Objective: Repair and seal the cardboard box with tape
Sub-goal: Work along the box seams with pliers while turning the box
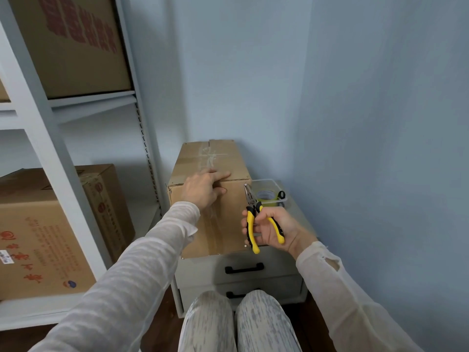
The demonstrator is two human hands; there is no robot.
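Observation:
A brown cardboard box [228, 222] stands on a small white drawer cabinet [269, 273]. Clear tape runs along its top seam and down its front face. My left hand [203, 188] lies over the box's top front edge, fingers fairly straight and pressing on the tape. My right hand [272, 228] grips yellow-and-black pliers [252, 219] just right of the box's front corner, jaws pointing up. A roll of tape [265, 195] lies in a clear plastic tray [272, 185] behind the pliers.
White metal shelving [50, 138] on the left carries other cardboard boxes [38, 240]. Blue walls close in behind and to the right. My knees [236, 323] are in front of the cabinet's two drawers.

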